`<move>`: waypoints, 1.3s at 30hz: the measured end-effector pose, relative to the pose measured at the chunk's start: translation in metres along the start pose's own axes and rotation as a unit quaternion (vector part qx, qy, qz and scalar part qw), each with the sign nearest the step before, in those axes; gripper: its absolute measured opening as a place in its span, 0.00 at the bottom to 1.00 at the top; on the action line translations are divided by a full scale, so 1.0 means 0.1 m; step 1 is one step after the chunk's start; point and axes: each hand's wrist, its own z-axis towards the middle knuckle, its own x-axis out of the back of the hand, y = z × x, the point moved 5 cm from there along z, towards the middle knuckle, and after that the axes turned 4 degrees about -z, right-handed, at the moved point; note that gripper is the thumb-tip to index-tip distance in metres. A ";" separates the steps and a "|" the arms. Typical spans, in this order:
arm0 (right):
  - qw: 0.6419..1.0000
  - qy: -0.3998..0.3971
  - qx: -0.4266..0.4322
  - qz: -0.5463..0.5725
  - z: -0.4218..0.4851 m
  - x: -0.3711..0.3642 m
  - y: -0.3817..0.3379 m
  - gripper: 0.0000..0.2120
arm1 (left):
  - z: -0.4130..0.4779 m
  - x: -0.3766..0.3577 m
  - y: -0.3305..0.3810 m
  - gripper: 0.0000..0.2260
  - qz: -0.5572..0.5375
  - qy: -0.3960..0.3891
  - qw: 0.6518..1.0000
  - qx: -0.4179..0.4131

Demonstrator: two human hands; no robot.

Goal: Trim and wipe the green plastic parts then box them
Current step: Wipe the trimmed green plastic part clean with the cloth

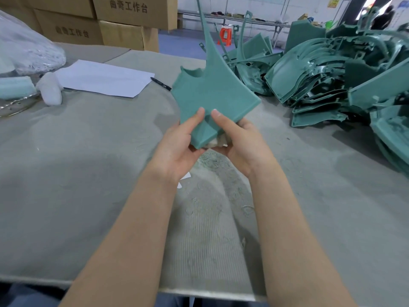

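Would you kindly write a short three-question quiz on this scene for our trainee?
1. True or false: the left hand and right hand both hold the flat green plastic part.
2. The pile of green plastic parts lies: A) left of the hands; B) right of the hands; C) inside a box.
3. Fill in: the black pen lies beside a white sheet of ____.
Key: 1 true; 2 B; 3 paper.

"曲奇工作台" printed on two stacked cardboard boxes (155, 18).

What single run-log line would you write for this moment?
left hand: grips green part | right hand: grips it, white cloth underneath | pile of parts: on table, right
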 end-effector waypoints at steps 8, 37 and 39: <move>0.978 -0.203 -0.009 -0.038 -0.10 -0.21 0.02 0.21 | -0.02 0.00 0.14 0.16 -0.016 0.033 0.996 -0.079; 0.940 0.262 0.079 -0.203 0.05 0.59 -0.15 0.13 | 0.00 0.01 0.06 0.13 0.095 -0.060 0.993 0.025; 0.953 0.231 0.092 -0.173 0.05 0.48 -0.16 0.16 | 0.03 0.09 0.07 0.11 0.044 -0.037 0.997 0.054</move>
